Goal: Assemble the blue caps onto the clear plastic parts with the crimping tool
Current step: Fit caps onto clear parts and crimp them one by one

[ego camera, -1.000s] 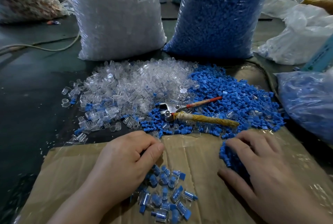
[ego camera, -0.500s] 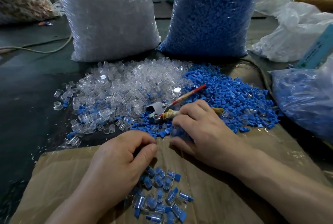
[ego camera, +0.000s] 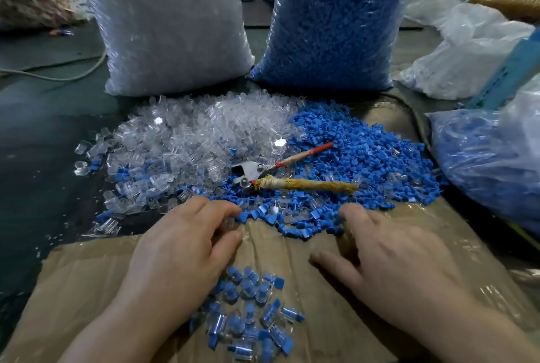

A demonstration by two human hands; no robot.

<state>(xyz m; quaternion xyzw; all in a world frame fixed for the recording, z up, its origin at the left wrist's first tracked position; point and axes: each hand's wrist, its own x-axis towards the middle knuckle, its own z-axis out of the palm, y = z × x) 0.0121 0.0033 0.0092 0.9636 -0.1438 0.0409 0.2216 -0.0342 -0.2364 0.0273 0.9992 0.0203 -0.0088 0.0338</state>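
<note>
The left hand [ego camera: 181, 248] lies knuckles up, its fingers curled towards the thumb at the near edge of the clear plastic parts [ego camera: 198, 140]; whether it pinches one cannot be told. The right hand [ego camera: 388, 260] rests flat on the cardboard [ego camera: 286, 245], fingers spread wide, tips touching the blue caps [ego camera: 356, 158]. The crimping tool [ego camera: 263, 175] lies untouched on the caps beyond both hands. Assembled pieces [ego camera: 251, 313] lie between the wrists. Two full bags [ego camera: 169, 20] stand behind.
</note>
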